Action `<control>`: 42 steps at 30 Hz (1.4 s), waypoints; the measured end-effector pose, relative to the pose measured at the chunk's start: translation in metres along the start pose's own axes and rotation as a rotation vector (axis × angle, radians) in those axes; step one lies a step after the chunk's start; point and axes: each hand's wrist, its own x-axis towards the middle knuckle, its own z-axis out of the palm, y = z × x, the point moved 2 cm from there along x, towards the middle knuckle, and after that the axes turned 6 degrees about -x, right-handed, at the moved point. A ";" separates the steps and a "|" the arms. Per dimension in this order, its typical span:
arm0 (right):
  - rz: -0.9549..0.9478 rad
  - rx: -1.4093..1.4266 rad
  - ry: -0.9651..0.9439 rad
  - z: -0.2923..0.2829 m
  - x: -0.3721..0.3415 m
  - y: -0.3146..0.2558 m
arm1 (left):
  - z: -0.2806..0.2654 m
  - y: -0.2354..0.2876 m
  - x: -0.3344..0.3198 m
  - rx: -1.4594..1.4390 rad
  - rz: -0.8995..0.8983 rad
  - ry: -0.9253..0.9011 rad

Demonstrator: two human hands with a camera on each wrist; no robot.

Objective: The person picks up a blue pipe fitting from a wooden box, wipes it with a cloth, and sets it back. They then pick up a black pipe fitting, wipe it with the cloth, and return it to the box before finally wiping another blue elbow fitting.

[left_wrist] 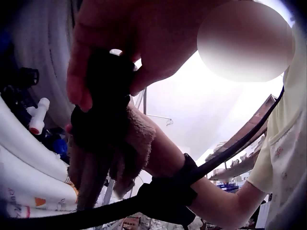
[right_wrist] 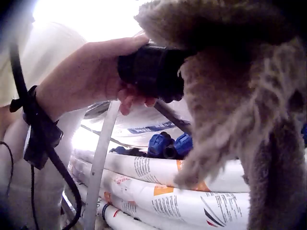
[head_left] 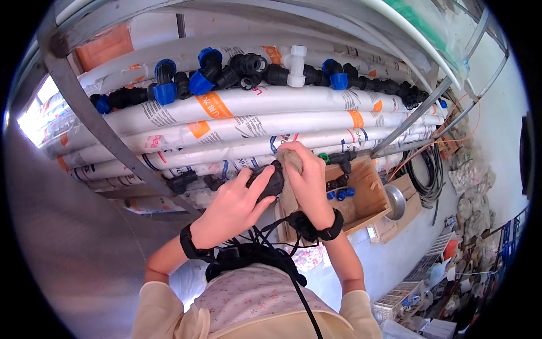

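My left hand (head_left: 228,200) grips a black plastic pipe fitting (head_left: 273,184) in front of the stacked pipes. In the right wrist view, thumb and fingers lie around the near end of this black fitting (right_wrist: 146,69). My right hand (head_left: 309,189) holds a brown fluffy cloth (head_left: 289,195) against the other end. Folds of the cloth (right_wrist: 225,110) hang down and cover that end. From the left wrist side, the fitting (left_wrist: 103,103) is a dark shape with the cloth (left_wrist: 139,139) beside and below it.
White wrapped pipes (head_left: 316,123) lie stacked on a metal rack (head_left: 107,130). Black and blue fittings (head_left: 165,93) and a white tee (head_left: 297,66) line the top. An open cardboard box (head_left: 370,195) holds fittings at the right, near a coiled black hose (head_left: 426,175). Cables hang between my wrists.
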 end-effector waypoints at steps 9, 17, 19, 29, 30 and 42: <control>0.298 0.463 0.237 -0.021 0.004 -0.005 | -0.009 0.000 0.001 -0.106 -0.007 0.042; -0.039 0.037 -0.099 -0.022 -0.002 -0.024 | -0.010 -0.002 0.007 -0.059 0.076 0.101; -0.023 0.027 -0.049 -0.022 -0.004 -0.023 | -0.010 -0.002 0.011 -0.040 0.104 0.084; 0.249 0.366 0.279 -0.036 0.004 -0.010 | -0.006 0.006 0.016 -0.049 0.127 0.080; 0.234 0.466 0.305 -0.038 0.004 -0.009 | -0.008 0.007 0.017 -0.071 0.115 0.082; -0.012 0.059 0.085 -0.025 -0.003 -0.024 | -0.013 0.005 0.020 -0.237 0.014 0.191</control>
